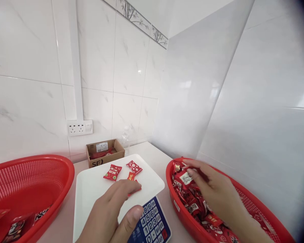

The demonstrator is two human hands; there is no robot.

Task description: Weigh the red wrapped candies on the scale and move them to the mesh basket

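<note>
My left hand (114, 209) is over the white tray (91, 189) of a weighing scale, thumb spread away from the fingers. Its fingertips are at a small red packet (134, 189), which they partly cover; whether they touch it I cannot tell. Farther back on the tray lie a red packet with green marks (112, 172), a dotted red packet (134, 166) and a red packet with yellow print (131, 176). Above the right red basket (171, 184), my right hand (215, 189) pinches a red packet with a white label (186, 177). Many similar packets fill that basket.
Beside the tray is the scale's blue keypad (152, 219), partly behind my left thumb. Another red basket (63, 168) at the left holds some packets. A cardboard box (116, 153) with red packets and a clear bottle (126, 138) stand by the tiled wall.
</note>
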